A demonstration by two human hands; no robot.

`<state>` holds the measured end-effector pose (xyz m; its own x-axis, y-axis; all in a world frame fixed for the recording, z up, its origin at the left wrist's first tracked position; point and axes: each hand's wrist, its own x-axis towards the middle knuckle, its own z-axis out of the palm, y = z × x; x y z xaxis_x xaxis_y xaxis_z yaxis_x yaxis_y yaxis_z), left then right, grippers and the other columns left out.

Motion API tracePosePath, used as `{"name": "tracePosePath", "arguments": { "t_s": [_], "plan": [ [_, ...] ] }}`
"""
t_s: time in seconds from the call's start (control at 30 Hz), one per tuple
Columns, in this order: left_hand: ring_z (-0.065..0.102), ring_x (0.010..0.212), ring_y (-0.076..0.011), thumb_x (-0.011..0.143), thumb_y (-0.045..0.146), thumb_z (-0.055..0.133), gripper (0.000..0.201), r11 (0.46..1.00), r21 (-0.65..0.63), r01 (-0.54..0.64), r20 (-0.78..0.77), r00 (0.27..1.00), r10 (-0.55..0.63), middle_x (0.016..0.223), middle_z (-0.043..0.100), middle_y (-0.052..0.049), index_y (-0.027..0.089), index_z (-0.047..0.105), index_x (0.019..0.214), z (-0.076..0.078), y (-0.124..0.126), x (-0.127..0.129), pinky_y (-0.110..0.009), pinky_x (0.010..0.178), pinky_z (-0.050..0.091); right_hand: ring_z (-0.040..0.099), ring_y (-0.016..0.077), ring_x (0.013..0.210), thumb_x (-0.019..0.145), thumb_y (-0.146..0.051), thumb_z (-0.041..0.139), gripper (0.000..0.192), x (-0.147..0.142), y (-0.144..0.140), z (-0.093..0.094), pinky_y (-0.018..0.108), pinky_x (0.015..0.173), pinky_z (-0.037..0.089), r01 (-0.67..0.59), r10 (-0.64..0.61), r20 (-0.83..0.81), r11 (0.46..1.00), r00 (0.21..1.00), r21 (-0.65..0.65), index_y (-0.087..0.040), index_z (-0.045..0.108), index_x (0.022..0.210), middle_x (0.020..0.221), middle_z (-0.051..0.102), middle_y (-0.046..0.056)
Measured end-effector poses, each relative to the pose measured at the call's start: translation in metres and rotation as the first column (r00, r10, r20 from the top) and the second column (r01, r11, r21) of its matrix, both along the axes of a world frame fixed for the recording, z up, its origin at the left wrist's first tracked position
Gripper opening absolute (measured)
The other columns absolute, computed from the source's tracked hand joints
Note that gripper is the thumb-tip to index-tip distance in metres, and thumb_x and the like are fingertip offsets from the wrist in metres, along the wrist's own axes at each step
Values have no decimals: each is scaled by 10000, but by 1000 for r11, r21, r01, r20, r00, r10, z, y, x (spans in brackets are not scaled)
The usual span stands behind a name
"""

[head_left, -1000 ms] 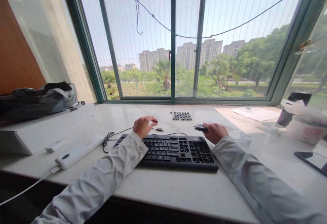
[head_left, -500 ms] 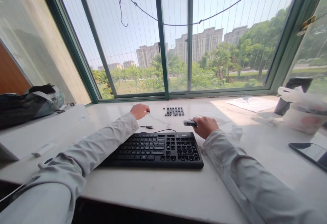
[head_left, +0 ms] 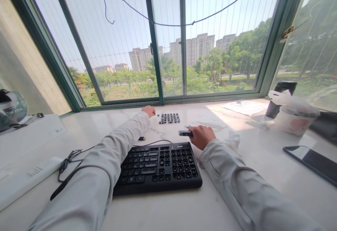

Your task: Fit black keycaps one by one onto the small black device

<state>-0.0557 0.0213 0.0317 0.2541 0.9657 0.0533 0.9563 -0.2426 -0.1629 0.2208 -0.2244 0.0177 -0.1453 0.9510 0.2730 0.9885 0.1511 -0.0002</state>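
Note:
My left hand (head_left: 149, 111) reaches far across the white sill, fingers pinched on a small black keycap, just left of a neat grid of loose black keycaps (head_left: 169, 118). Behind the keyboard's number pad, my right hand (head_left: 202, 137) rests on the sill and grips a small flat dark tool (head_left: 185, 133). The black keyboard (head_left: 158, 166) lies in front of me with my left sleeve across its left end. Its cable and plug (head_left: 141, 138) lie just behind it.
A dark phone (head_left: 310, 159) lies at the right. At the back right stand a cup in a plastic bag (head_left: 291, 115) and a black bottle (head_left: 279, 97), beside a paper sheet (head_left: 243, 106). A white power strip (head_left: 25, 180), white box (head_left: 28, 136) and helmet (head_left: 12, 108) are at the left.
My left hand has moved away from the keyboard and forward to the keycap grid, carrying the small black piece. My right hand keeps its tool. The view has swung left and closer.

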Motion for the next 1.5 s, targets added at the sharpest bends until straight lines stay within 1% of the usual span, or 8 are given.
{"name": "tracePosePath", "arguments": {
  "t_s": [0.17,0.33,0.47,0.77,1.07,1.33,1.5],
  "plan": [
    [584,1033,-209,918,319,549,313,999,-37,7,-12,1000,-8,1196,572,-98,164,566,1189,-10,17,5,-404,868,513,647,245,805,847,-270,467,236,-2,1,-3,320,680,381,-7,7,17,1000,1000,-5,-223,673,950,860,697,97],
    [583,1035,-209,920,319,545,307,998,-51,27,-13,1000,-28,1198,572,-99,163,570,1184,-15,24,3,-406,873,512,646,246,796,831,-266,470,236,-4,1,-3,319,662,376,-20,20,22,1000,1000,-2,-226,668,953,853,697,89],
    [582,1039,-209,920,319,545,302,998,-50,31,-3,999,-31,1199,573,-98,165,573,1178,-16,26,1,-407,878,509,644,235,796,826,-260,477,237,-4,1,-3,307,656,367,-15,16,18,1000,1000,-15,-213,675,948,856,701,92],
    [583,1035,-207,917,319,550,295,999,-46,-1,19,1000,2,1187,579,-94,165,580,1167,-15,25,1,-405,879,507,646,234,792,827,-256,485,222,-3,1,-3,298,654,369,-20,21,15,1000,1000,-11,-217,674,937,853,702,88],
    [581,1040,-208,920,320,546,300,1000,-30,1,6,1000,-1,1200,572,-97,169,574,1178,-14,22,2,-404,879,508,652,249,811,839,-262,469,228,-3,2,-4,321,681,388,-27,28,25,999,999,-19,-230,669,943,864,697,86],
    [581,1039,-210,919,319,547,317,1000,-25,5,2,1000,-5,1205,568,-100,163,562,1195,-17,28,2,-410,875,510,655,258,832,831,-258,486,218,-3,2,-3,317,676,390,-23,24,18,999,1000,-22,-233,671,944,861,698,84],
    [582,1036,-206,921,318,544,305,998,-56,-11,-14,1000,10,1205,569,-97,174,567,1189,-17,32,3,-397,870,513,650,254,837,838,-264,473,230,-4,1,-3,325,699,392,-16,16,15,999,1000,-29,-230,674,944,872,696,90]
  ]
}}
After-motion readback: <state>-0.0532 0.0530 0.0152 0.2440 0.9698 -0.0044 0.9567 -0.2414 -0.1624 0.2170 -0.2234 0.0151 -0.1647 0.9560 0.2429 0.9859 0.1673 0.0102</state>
